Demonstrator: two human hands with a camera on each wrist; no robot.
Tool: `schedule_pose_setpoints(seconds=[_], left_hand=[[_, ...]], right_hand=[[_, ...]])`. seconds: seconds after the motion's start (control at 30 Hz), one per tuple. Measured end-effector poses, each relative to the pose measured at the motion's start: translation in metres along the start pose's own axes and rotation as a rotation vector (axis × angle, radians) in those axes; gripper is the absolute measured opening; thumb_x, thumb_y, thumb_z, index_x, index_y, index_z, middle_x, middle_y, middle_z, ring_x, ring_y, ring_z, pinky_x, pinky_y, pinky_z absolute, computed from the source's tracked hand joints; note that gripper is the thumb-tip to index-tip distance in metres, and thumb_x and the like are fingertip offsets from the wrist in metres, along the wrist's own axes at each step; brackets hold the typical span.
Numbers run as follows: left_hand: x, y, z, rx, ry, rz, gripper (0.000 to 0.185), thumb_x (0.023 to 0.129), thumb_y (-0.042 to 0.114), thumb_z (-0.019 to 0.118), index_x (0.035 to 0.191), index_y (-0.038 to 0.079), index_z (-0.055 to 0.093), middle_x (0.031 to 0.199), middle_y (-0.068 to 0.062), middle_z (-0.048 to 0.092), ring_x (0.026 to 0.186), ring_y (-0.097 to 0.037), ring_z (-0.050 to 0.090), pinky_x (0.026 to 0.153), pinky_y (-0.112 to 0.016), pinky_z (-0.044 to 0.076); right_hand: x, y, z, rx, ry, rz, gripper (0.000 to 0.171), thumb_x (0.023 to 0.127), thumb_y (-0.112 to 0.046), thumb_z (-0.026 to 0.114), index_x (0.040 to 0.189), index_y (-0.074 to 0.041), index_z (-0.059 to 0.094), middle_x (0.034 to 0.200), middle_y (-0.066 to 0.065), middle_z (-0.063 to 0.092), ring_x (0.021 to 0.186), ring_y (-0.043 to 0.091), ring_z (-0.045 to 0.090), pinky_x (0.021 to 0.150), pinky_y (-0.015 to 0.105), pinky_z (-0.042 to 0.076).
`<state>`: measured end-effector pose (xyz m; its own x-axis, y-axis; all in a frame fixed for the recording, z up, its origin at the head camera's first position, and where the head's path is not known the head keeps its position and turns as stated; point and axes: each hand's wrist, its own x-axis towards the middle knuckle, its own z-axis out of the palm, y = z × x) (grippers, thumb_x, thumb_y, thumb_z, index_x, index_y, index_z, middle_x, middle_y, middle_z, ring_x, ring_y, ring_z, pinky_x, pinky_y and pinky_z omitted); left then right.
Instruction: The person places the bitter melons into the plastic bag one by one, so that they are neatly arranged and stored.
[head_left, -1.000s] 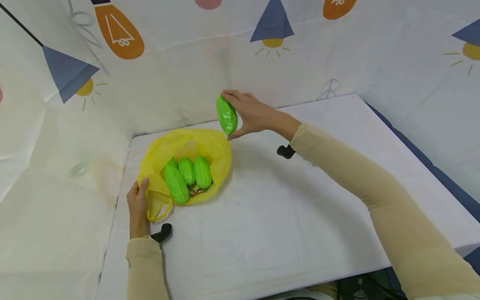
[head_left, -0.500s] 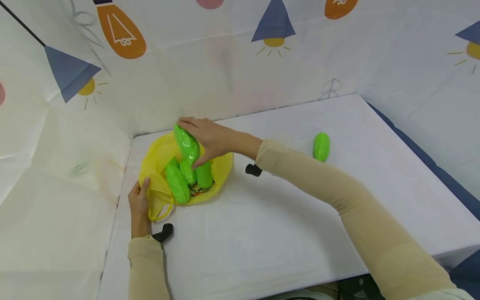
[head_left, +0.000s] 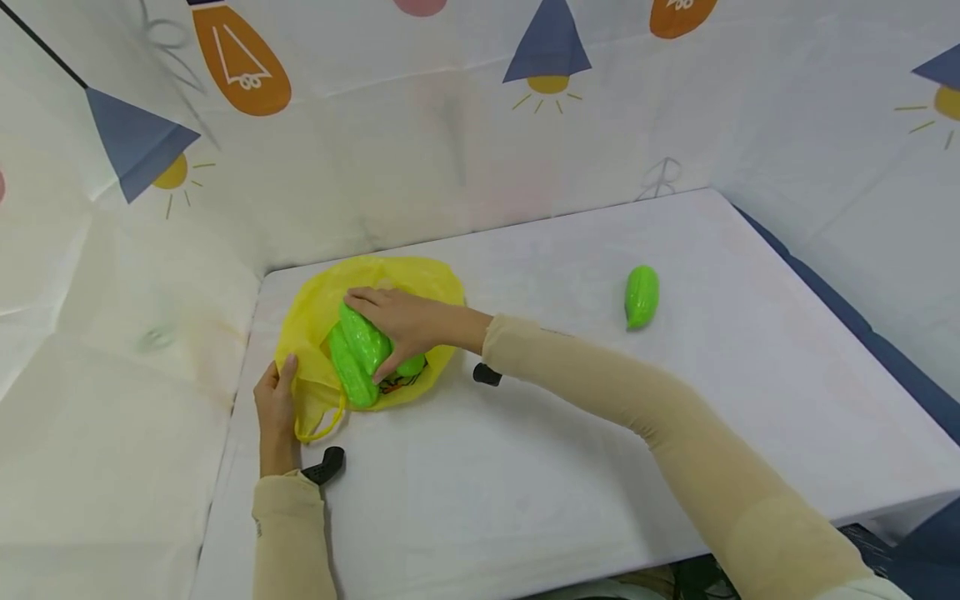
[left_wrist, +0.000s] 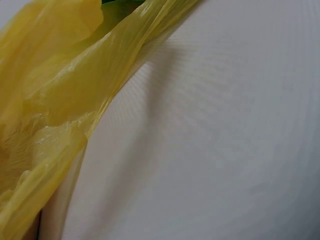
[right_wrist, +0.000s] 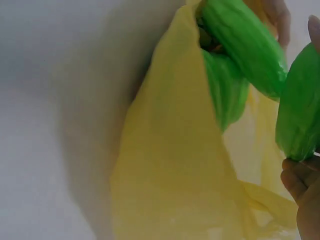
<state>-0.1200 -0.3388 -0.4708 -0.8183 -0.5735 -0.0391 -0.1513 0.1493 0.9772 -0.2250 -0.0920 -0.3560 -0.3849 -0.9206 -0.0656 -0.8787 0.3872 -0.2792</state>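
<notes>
A yellow plastic bag lies with its mouth spread. My left hand pinches its near-left rim, the thumb showing over the film; in the left wrist view the bag hides most of that hand. My right hand reaches into the mouth, gripping a shiny green cucumber-like vegetable end to end between thumb and fingers. Beneath and beside it lie more of the same kind, one longer green vegetable at the left. From the right wrist, the held vegetable appears beside a ribbed one inside.
One more green vegetable lies alone on the white table, well right of the bag. Behind the table's back edge hangs a white printed sheet; its left side stands close to my left arm.
My right hand has carried its vegetable from above the bag's far right edge left and down into the mouth. The lone vegetable at the right now shows beyond the arm. My left hand stays put.
</notes>
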Motion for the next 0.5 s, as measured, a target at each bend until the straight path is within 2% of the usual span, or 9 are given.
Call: schedule_pose_setpoints(seconds=[0.3,0.5], left_hand=[[0.002,-0.003,0.0,-0.015,0.003,0.026,0.025,0.09,0.038,0.059,0.098,0.015,0.063,0.085,0.014,0.059,0.083,-0.006,0.048,0.074,-0.014,0.036],[-0.002,0.007,0.0,-0.001,-0.019,0.048,0.022,0.091,0.035,0.058,0.097,0.014,0.062,0.082,0.016,0.058,0.081,-0.006,0.048,0.072,-0.014,0.036]], right_hand=[[0.012,0.012,0.02,-0.002,-0.09,0.064,0.123,0.067,-0.069,0.065,0.149,-0.006,-0.002,0.155,0.013,-0.003,0.143,0.023,0.007,0.114,0.033,0.013],[0.016,0.017,0.026,0.024,-0.109,0.075,0.123,0.068,-0.07,0.064,0.148,-0.005,-0.002,0.155,0.014,-0.003,0.143,0.025,0.008,0.114,0.034,0.015]])
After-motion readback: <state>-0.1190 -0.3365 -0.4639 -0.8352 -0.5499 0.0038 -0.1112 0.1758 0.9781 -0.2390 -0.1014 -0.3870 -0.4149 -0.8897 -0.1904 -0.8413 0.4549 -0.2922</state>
